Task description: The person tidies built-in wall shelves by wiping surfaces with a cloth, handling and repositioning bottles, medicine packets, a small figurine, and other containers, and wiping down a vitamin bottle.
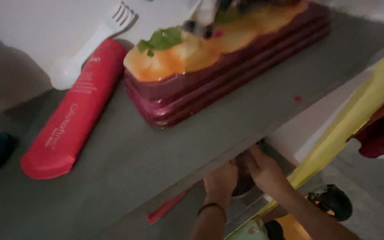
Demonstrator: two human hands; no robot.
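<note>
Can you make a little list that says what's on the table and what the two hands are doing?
table: grey, seen from above
cake: long, dark red layers, orange glaze, green leaf on top
fork: white plastic, beside the cake
sleeve: red, long, lying flat under the fork's handle
left hand: below the table edge, dark band on wrist
right hand: next to the left, on something dark
hands' grip: too dim to tell

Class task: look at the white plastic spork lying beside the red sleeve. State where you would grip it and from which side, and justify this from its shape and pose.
Grip the white spork at its narrow handle, mid-length, coming from above. The handle lies flat and bare on the white surface; the tines point up-right, the round bowl end lies near the red sleeve.
</note>
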